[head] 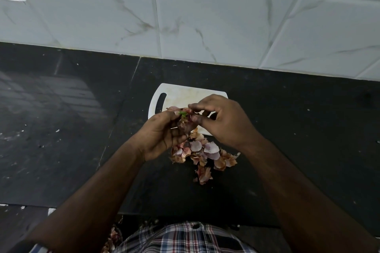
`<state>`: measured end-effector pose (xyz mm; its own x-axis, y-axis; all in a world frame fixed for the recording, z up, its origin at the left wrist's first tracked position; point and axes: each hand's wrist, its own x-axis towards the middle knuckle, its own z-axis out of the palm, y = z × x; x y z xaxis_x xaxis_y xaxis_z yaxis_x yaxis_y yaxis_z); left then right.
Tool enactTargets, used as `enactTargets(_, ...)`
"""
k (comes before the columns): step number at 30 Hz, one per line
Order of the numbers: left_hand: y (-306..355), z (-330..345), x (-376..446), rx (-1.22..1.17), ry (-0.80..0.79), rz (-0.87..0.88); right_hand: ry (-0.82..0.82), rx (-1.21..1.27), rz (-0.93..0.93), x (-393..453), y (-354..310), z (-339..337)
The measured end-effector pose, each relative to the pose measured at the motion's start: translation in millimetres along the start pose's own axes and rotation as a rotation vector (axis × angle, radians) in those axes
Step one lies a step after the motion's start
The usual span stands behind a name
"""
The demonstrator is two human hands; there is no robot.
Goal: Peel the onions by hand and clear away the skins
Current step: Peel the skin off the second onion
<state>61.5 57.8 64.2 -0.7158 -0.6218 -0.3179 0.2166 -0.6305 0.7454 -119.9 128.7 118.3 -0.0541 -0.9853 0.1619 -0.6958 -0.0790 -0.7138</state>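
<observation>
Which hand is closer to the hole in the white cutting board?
Left. The left hand sits just below and right of the cutting board's handle hole, holding the onion. The right hand is farther right, over the board's other end.

An onion (pixel 183 124), dark reddish with a small green shoot at its top, is held above the table, largely hidden, so how far it is peeled cannot be told. The skins (pixel 203 153), papery brown and pale purple, are heaped loosely on the table just below it.
</observation>
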Motion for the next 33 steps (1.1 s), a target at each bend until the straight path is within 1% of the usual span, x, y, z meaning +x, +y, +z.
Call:
enactTargets(2, -1, 0, 0, 0.045, 0.021, 0.0, -0.033, -0.049, -0.036, 2, 0, -2)
enactTargets(5, -3, -1, 0, 0.118, 0.05, -0.001, -0.038, -0.082, -0.072, 1, -1, -4)
enactTargets(9, -4, 0, 0, 0.15, 0.026, 0.0, -0.032, -0.098, -0.095, 0, -1, -3)
enactTargets(13, -4, 0, 0, 0.157, 0.04, 0.033, 0.026, -0.088, -0.062, 0, 2, 1)
enactTargets(15, -5, -2, 1, 0.152, 0.012, 0.058, 0.061, -0.104, -0.03, 0, 4, 3)
enactTargets(18, -5, 0, 0, 0.158, -0.003, 0.074, 0.052, -0.086, 0.006, 0, 6, 3)
enactTargets(22, -1, 0, 2, 0.287, -0.011, 0.102, -0.009, -0.027, 0.006, 2, 8, 2)
enactTargets(24, 0, -1, 4, 0.372, 0.0, 0.12, -0.002, -0.04, 0.008, 5, 8, 5)
enactTargets(26, 1, 0, 5, 0.423, 0.018, 0.14, 0.067, -0.072, 0.003, 7, 8, 10)
enactTargets(30, 1, 10, 6, 0.426, 0.069, 0.192, 0.281, -0.109, 0.008, 6, 12, 25)
enactTargets(33, -2, 14, 6, 0.478, 0.102, 0.236, 0.362, -0.001, 0.117, 7, 15, 34)
